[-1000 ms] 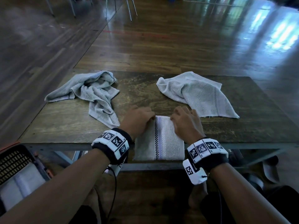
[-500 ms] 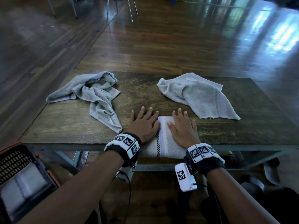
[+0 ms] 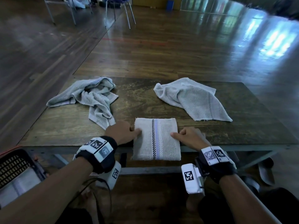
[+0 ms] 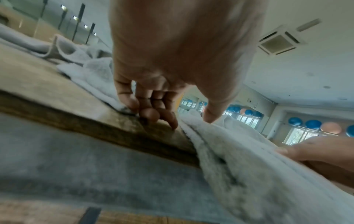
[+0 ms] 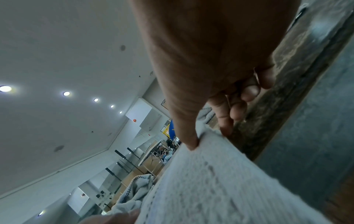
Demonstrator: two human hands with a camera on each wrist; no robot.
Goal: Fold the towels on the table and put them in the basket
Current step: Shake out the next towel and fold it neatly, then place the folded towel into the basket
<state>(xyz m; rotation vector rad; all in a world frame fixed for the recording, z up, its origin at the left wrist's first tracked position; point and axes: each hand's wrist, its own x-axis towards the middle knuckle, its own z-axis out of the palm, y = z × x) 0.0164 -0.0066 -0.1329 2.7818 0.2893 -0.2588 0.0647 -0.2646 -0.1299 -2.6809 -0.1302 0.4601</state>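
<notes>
A folded grey towel (image 3: 156, 139) with a checked and lilac stripe lies at the table's near edge and overhangs it. My left hand (image 3: 135, 132) pinches its left side, thumb on top, fingers curled at the edge. The left wrist view shows that thumb (image 4: 208, 118) pressing the folded towel (image 4: 239, 151). My right hand (image 3: 178, 135) pinches the right side in the same way. The right wrist view has its thumb (image 5: 189, 142) on the cloth (image 5: 210, 181). The black basket (image 3: 14, 164) stands at the lower left, below the table, with a folded white towel (image 3: 17, 186) inside.
Two crumpled grey towels lie further back on the wooden table (image 3: 242, 126), one at the left (image 3: 90, 99) and one at the right (image 3: 192, 97). Chair legs (image 3: 116, 13) stand on the wood floor beyond.
Half a second ago both hands lay flat on top of the folded towel. They have slid outwards to its left and right sides and now pinch it.
</notes>
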